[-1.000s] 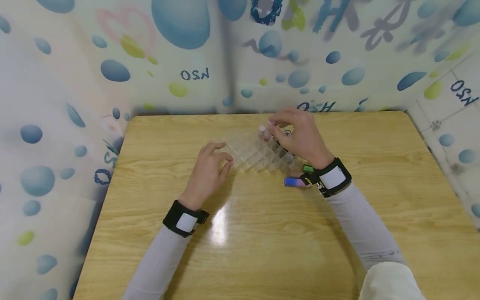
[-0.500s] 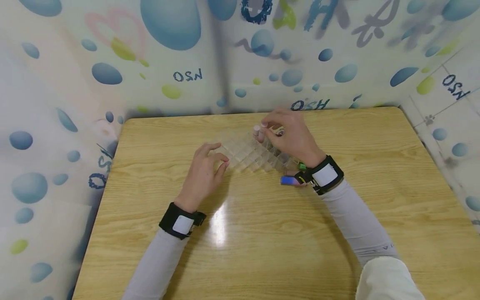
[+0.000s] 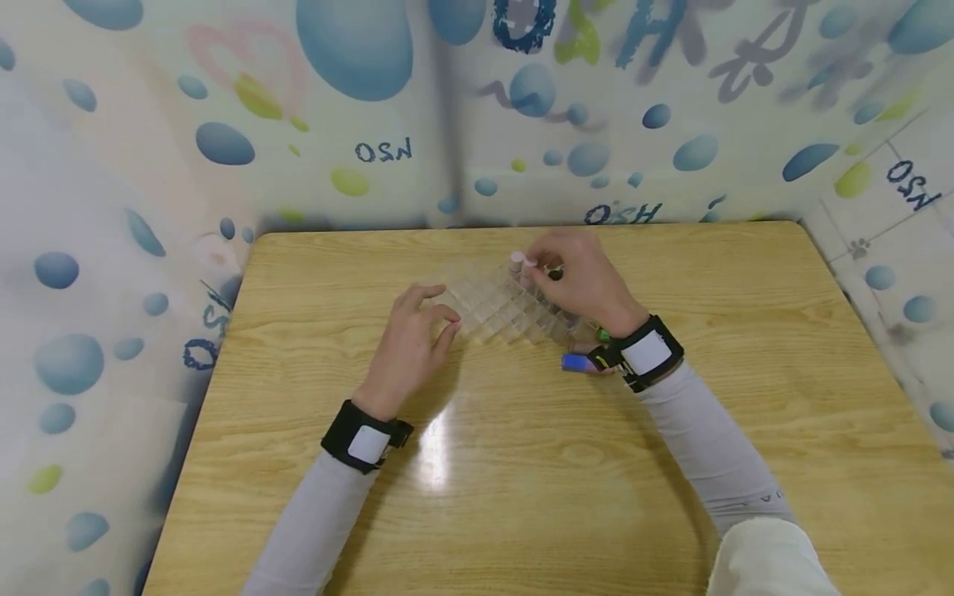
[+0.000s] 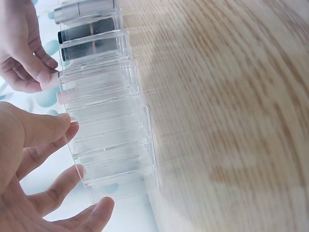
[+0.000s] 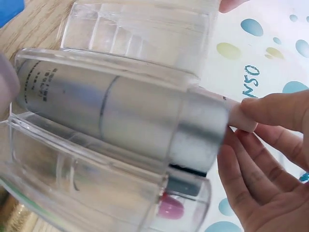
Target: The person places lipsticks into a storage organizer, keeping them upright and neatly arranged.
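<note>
A clear plastic organizer (image 3: pixel 480 310) with diamond-shaped compartments stands near the table's back edge. My left hand (image 3: pixel 406 352) pinches its left corner between thumb and index fingertips, the other fingers spread. My right hand (image 3: pixel 585 281) is over the back right part, its thumb and fingers pinching the top of a pale pink cosmetic tube (image 5: pixel 241 117). The lower part of that tube sits down among the compartments. A second pale pink tube (image 3: pixel 516 262) stands right beside it. In the right wrist view, a large silver-capped bottle (image 5: pixel 116 101) fills a compartment in front of the hand.
Two dark tubes (image 4: pixel 91 48) with narrow bands and a grey bottle (image 4: pixel 84 10) occupy other compartments. A blue-ended item (image 3: pixel 576 362) and a green item (image 3: pixel 603 334) lie by the organizer's right front, partly behind the right wrist strap. A patterned wall covering (image 3: pixel 387 190) rises behind the table.
My right hand has lowered slightly with the pink tube, bringing it closer against the second pink tube. The left hand has stayed at the organizer's corner; the head view shifted a little.
</note>
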The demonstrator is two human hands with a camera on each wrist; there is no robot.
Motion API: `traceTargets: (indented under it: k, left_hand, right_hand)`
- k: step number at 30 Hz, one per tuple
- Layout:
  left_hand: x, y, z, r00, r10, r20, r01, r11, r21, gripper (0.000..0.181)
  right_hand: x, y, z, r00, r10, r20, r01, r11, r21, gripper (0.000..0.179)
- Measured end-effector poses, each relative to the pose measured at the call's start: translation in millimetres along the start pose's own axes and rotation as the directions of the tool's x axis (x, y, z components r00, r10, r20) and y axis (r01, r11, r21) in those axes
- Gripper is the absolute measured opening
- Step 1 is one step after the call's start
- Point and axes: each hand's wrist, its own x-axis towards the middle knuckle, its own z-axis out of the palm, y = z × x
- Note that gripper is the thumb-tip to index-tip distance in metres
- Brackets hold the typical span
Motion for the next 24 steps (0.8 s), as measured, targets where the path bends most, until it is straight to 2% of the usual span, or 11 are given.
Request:
traceTargets:
  k: [24]
  left_hand:
    - [0.9,0.9,0.7,1.000,-0.011,0.007,0.011,1.000,0.018,0.015]
  right_hand:
    - [-2.7,8.3,7.8,0.996,0.074,0.057,-0.076,0.996,0.035,0.011]
